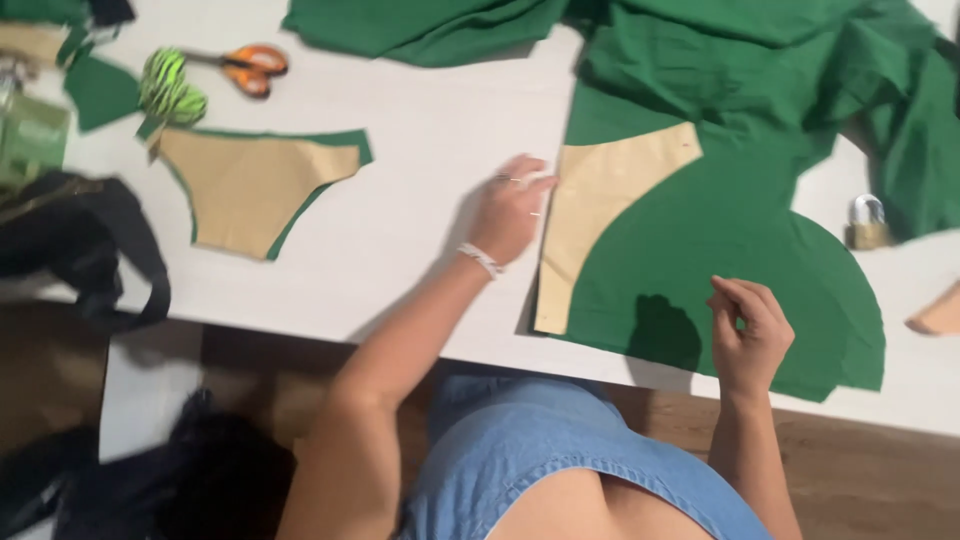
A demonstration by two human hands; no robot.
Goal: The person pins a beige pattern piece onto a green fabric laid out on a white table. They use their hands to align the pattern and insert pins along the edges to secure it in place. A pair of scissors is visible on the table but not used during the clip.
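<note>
The left arm reaches forward and slightly to the right, forearm bare, elbow bent near the body. A pale bracelet (481,259) circles the wrist. The left hand (512,208) lies palm down, fingers curled loosely and pointing ahead and to the right, a ring (505,180) on one finger; the fingertips are pressed down flat. The right forearm rises almost straight up from the lower edge of the view, wrist straight. The right hand (750,330) is held raised, well apart from the left, its fingers bent inward and pinched close against the thumb; whether anything sits in the pinch cannot be told.
</note>
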